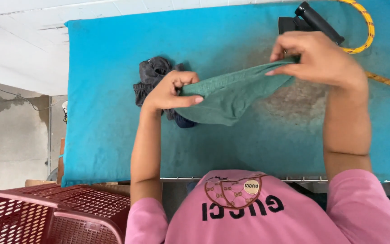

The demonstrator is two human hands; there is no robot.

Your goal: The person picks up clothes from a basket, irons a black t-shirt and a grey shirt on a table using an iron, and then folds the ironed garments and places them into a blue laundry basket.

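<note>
Head view: at far left we see a red basket (46, 214) below the table (104, 135) and its blue cover. On the cover lies a dark garment (150, 77), just beside our left hand (170, 90), whose grip pinches one end of the green cloth (231, 92). The cloth stretches above the table to our right hand (321, 58), grip pinching the other end. Behind it sits a black iron (310, 20) with a yellow cord (366, 27).

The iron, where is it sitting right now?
The black iron sits at the far right of the blue ironing table, just beyond the right hand, beside its yellow braided cord.
</note>
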